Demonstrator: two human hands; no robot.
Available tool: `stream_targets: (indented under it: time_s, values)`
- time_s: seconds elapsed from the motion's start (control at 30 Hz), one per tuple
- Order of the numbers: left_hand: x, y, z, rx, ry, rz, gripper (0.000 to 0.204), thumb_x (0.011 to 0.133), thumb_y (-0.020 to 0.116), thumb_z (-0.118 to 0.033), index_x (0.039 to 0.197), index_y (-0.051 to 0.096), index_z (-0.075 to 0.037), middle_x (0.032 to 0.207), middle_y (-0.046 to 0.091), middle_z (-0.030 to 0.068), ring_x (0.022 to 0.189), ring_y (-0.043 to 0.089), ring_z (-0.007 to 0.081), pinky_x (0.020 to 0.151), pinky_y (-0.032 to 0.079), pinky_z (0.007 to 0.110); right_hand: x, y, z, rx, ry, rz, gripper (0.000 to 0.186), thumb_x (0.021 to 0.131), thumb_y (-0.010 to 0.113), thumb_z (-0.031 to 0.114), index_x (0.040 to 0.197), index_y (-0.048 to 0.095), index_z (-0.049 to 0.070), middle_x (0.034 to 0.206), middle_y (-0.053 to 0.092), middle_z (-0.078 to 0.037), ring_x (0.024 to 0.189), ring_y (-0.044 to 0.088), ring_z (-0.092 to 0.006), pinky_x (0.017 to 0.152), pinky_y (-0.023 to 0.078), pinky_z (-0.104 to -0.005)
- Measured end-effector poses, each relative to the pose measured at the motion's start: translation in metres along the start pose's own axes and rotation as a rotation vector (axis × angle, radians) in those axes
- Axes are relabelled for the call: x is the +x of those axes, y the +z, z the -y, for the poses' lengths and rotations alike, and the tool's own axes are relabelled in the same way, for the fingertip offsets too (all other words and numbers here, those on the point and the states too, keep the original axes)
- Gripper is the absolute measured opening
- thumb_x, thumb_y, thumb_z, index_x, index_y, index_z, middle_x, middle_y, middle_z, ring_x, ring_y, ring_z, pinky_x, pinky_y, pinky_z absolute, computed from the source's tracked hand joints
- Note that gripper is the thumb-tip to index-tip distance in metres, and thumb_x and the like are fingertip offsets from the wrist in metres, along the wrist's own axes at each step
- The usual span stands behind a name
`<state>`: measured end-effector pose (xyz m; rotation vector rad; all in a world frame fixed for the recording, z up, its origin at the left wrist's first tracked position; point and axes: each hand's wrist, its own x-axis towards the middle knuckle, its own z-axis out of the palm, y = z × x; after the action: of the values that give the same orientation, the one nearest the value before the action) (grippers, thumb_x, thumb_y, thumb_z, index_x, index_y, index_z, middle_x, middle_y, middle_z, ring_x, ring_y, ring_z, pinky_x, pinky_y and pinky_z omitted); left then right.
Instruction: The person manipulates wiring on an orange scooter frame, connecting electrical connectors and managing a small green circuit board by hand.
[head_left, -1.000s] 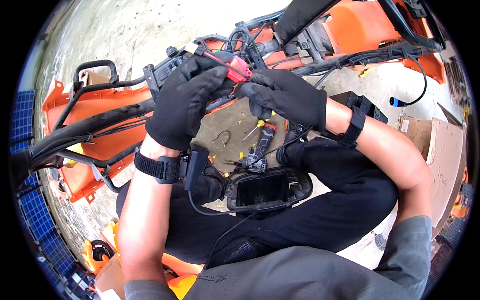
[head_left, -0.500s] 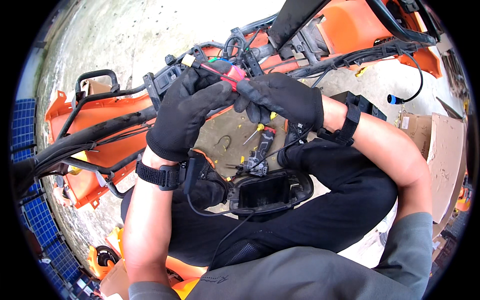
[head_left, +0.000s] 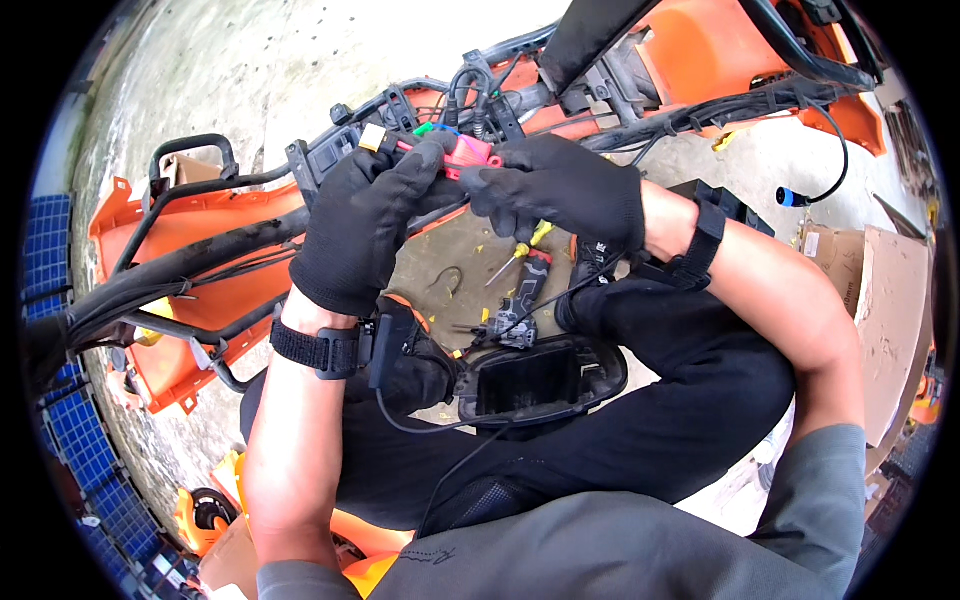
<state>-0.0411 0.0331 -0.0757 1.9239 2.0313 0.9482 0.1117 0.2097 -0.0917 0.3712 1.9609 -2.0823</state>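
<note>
- Head view: two hands meet above the floor (head_left: 430, 268) at the near edge of a black tubular frame (head_left: 250, 225), upper middle.
- Left hand (head_left: 365, 225): glove curled, thumb and fingers closed on the left part of a pink-red connector (head_left: 472, 156).
- Right hand (head_left: 575, 195): fingers bent in, tips against the connector's right end; the glove covers the contact, so I cannot tell whether it pinches or merely touches.
- One pale yellow plug (head_left: 373, 137) juts out past the left hand, toward the frame.
- Room: below the hands, a patch of floor runs between frame and shoes; to the upper left, pale floor stretches beyond the frame. Little space separates the hands from the frame's wiring.
- Counted on the floor patch: one screwdriver (head_left: 521, 251) with a yellow handle, and one grey-and-black power tool (head_left: 517, 318) with a red end, just beside it.
- One black tray (head_left: 612, 365) sits between the legs, near the tool; one blue-ended cable plug (head_left: 789, 197) hangs well apart, at right.
- Two black straps: one strap (head_left: 300, 345) on the left wrist, another strap (head_left: 703, 245) on the right.
- Writing: dark print and a white label mark the brown carton (head_left: 890, 330) at right; script-like stitching shows on the grey shirt (head_left: 560, 550).
</note>
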Motion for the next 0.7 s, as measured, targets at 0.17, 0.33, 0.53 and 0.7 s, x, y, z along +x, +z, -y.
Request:
stream_targets:
  time_s: [0.17, 0.33, 0.53, 0.7]
  values:
    - [0.006, -0.004, -0.018, -0.900, -0.571, -0.079, 0.031, 0.098, 0.054, -0.018, 0.123, 0.059, -0.001, 0.102, 0.068, 0.0113, 0.092, 0.067, 0.0183, 0.081, 0.053, 0.029, -0.008, -0.003, 0.007, -0.030, -0.141, 0.023, 0.034, 0.097, 0.057, 0.033, 0.107, 0.063, 0.001, 0.087, 0.066, -0.004, 0.078, 0.062, -0.0087, 0.071, 0.051, -0.0236]
    - [0.009, -0.004, -0.021, -0.991, -0.538, -0.106, 0.032, 0.098, 0.056, -0.024, 0.118, 0.061, 0.001, 0.103, 0.068, 0.0104, 0.094, 0.066, 0.0170, 0.084, 0.053, 0.028, -0.017, -0.015, 0.012, -0.025, -0.146, 0.120, 0.035, 0.100, 0.051, 0.029, 0.116, 0.059, 0.000, 0.095, 0.066, -0.007, 0.084, 0.063, -0.0121, 0.078, 0.051, -0.0288]
    - [0.007, -0.011, -0.028, -0.971, -0.626, -0.105, 0.028, 0.097, 0.057, -0.023, 0.108, 0.063, 0.002, 0.095, 0.068, 0.0103, 0.088, 0.067, 0.0165, 0.080, 0.054, 0.027, -0.015, -0.010, 0.010, -0.076, -0.114, 0.014, 0.029, 0.097, 0.057, 0.024, 0.112, 0.060, 0.000, 0.093, 0.066, -0.006, 0.083, 0.063, -0.0118, 0.078, 0.051, -0.0284]
    - [0.008, -0.025, -0.027, -0.923, -0.817, 0.054, 0.030, 0.097, 0.057, -0.025, 0.105, 0.063, 0.003, 0.089, 0.069, 0.0112, 0.078, 0.067, 0.0150, 0.073, 0.055, 0.027, -0.017, -0.006, 0.019, -0.242, -0.136, -0.069, 0.022, 0.093, 0.061, 0.019, 0.105, 0.063, 0.000, 0.089, 0.066, -0.004, 0.079, 0.061, -0.0085, 0.074, 0.048, -0.0258]
